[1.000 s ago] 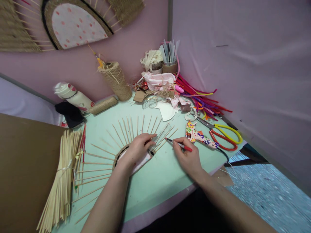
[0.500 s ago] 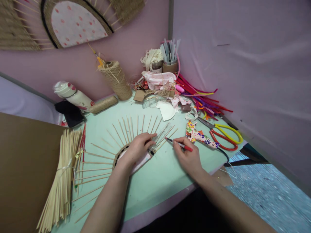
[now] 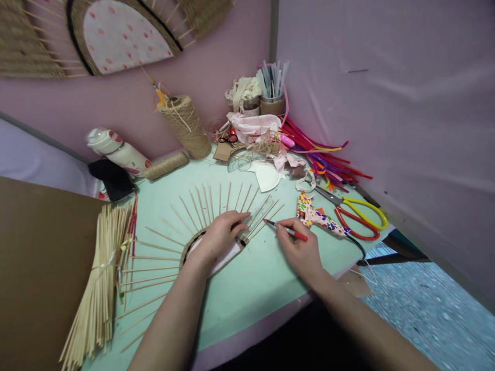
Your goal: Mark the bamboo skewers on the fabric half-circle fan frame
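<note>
A half-round piece of fabric and twine [image 3: 228,258] lies on the table, with thin wooden sticks [image 3: 154,248] fanning out from its curved edge. My left hand [image 3: 220,234] rests over this piece, its fingers closed on the near end of a clear ruler [image 3: 262,207]. The ruler lies along the sticks at the right of the fan. A red-capped pen [image 3: 291,232] is gripped in my right hand [image 3: 301,250]. Its tip points left, at or close to the rightmost stick [image 3: 270,217]; contact is hard to make out.
To the right lie a flower-patterned glue gun [image 3: 319,216] and scissors [image 3: 363,216]. A bundle of sticks [image 3: 98,288] is at the left. Behind stand a twine cone [image 3: 189,129], a bottle [image 3: 119,152], fabric scraps [image 3: 255,126] and pipe cleaners [image 3: 320,149]. A finished-looking fan [image 3: 124,38] hangs on the wall.
The view has shifted very slightly. Both hands, the ruler and the pen keep nearly the same places.
</note>
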Motion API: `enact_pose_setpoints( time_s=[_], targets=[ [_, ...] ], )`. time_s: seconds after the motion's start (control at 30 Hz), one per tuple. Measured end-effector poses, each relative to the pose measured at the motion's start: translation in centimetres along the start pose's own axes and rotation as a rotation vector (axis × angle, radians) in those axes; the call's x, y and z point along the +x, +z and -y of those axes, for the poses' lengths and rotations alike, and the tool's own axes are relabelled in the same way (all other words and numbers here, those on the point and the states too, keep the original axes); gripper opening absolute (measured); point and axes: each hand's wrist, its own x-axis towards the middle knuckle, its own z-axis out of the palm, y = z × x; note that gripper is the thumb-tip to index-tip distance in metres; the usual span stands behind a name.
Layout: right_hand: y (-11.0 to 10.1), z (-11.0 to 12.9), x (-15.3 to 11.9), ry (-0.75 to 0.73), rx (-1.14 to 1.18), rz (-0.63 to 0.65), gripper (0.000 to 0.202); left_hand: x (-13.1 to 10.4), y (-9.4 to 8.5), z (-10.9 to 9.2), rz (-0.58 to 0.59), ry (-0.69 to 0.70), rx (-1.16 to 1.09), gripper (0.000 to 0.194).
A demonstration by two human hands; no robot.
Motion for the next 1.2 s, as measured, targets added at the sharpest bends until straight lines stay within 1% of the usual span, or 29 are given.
enact_pose_setpoints(
  time_s=[0.57,0.67,0.73,0.83,0.9,0.97,1.2],
  targets=[
    [0.08,-0.22,-0.01,-0.016,-0.016,-0.001,0.014,0.02,-0.02,-0.09,0.019,-0.012,-0.002,0.031],
    [-0.03,-0.08,-0.06,-0.012,-0.006,-0.018,0.015,0.03,-0.01,-0.08,0.023,-0.016,-0.001,0.032],
    [-0.16,0.01,-0.12,0.002,0.021,-0.045,0.015,0.01,0.01,-0.05,0.009,-0.018,-0.008,0.032],
    [-0.29,0.07,-0.23,0.026,0.07,-0.082,0.015,-0.07,0.06,0.0,-0.047,-0.012,-0.042,0.03],
    [-0.31,0.06,-0.31,0.036,0.092,-0.095,0.015,-0.12,0.11,-0.01,-0.088,0.006,-0.079,0.03],
    [-0.32,0.04,-0.41,0.039,0.101,-0.097,0.015,-0.17,0.17,-0.07,-0.102,0.022,-0.105,0.03],
    [-0.91,0.17,-0.92,-0.006,0.037,-0.065,0.013,-0.42,0.46,-0.51,-0.032,-0.013,-0.1,0.032]
  ],
)
